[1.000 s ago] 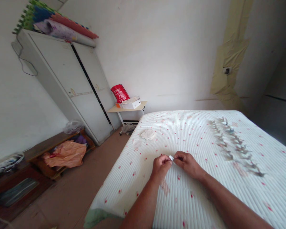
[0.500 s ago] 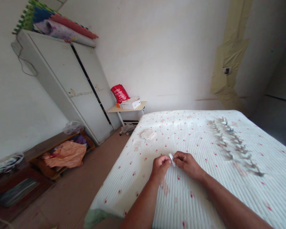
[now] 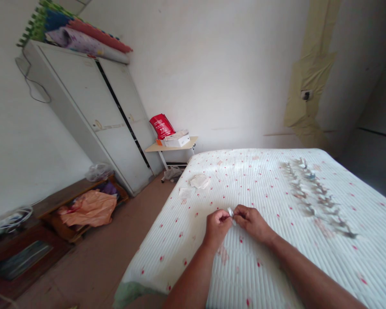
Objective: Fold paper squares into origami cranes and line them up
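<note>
Between my two hands is a small piece of folded white paper [image 3: 230, 212], held just above the bed. My left hand [image 3: 217, 226] pinches its left side with thumb and forefinger. From the other side, my right hand [image 3: 252, 222] grips it with the fingertips, which hide much of it. Loose sheets of printed paper [image 3: 200, 181] lie on the bed beyond my left hand. To the right, several small folded paper figures [image 3: 324, 199] stand in rows on the bedspread; they look like birds, though blurred.
The bed's white ribbed cover [image 3: 244, 180] has red dots. Past its far left corner stands a small table [image 3: 151, 148] with a red bag [image 3: 161, 126] and a white box [image 3: 179, 141]. A grey cabinet [image 3: 83, 98] and a low wooden shelf unit [image 3: 51, 201] line the left wall.
The folded paper has turned slightly between my fingers, and less of it shows. My right hand has shifted a little; the rest is the same.
</note>
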Demonstrator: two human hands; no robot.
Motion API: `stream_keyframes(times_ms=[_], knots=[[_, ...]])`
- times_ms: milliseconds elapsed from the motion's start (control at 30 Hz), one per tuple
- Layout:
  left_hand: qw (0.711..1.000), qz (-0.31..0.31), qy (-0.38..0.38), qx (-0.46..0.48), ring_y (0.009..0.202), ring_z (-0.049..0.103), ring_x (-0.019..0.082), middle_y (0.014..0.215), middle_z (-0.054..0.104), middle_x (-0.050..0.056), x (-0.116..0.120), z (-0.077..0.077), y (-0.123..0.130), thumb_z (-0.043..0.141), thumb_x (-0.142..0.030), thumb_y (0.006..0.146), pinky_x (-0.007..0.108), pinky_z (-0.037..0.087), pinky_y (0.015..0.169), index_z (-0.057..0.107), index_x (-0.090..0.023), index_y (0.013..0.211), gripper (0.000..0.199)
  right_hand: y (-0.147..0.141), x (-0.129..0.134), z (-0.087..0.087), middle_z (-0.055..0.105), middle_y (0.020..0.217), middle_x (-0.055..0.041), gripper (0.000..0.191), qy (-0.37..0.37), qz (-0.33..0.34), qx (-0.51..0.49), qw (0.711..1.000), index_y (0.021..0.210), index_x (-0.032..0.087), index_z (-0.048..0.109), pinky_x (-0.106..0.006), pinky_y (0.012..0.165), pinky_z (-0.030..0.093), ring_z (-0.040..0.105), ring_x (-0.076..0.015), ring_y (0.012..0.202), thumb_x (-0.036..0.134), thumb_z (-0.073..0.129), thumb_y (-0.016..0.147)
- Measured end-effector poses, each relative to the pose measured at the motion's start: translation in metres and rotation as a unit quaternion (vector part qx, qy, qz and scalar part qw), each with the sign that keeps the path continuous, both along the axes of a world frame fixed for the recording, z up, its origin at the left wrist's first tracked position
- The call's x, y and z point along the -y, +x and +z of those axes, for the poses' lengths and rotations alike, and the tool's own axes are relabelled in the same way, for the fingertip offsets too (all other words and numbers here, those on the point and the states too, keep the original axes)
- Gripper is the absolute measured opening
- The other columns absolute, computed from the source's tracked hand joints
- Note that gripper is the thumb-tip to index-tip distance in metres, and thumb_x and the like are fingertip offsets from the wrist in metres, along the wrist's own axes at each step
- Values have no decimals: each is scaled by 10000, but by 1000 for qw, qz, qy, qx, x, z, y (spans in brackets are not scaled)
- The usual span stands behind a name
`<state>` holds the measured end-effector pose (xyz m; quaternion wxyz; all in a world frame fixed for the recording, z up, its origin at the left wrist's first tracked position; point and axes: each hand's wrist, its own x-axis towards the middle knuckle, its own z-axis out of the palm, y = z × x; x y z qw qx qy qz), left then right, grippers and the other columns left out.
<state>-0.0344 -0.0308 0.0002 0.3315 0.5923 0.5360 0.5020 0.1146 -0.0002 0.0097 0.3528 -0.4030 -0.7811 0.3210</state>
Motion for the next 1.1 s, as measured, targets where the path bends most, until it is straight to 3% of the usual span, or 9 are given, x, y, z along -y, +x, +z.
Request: stream_keyframes(times_ms=[233, 600, 1100], knots=[[996, 50, 34, -71, 578, 446, 91, 559, 476, -34, -4, -9, -1, 480, -152, 647, 181, 342, 552, 536, -145, 576, 90, -1, 1, 1, 512, 576, 28, 141, 16, -5, 36, 999, 668, 180, 534, -208, 525, 349, 471, -104, 538, 263, 467, 760], [999, -6, 26, -36, 592, 472, 103, 600, 540, -12, 5, 7, -2, 480, -184, 683, 193, 355, 565, 593, -134, 640, 131, -3, 3, 5, 514, 581, 21, 130, 40, -34, 64, 997, 653, 182, 514, -209, 534, 348, 483, -107, 539, 230, 436, 745], [1000, -15, 0, -9, 549, 436, 91, 567, 524, -16, 4, 6, -3, 495, -231, 687, 188, 329, 534, 584, -129, 621, 151, 0, 1, 3, 468, 585, 36, 120, -22, 19, -29, 999, 653, 180, 505, -205, 533, 347, 449, -101, 560, 239, 457, 745]])
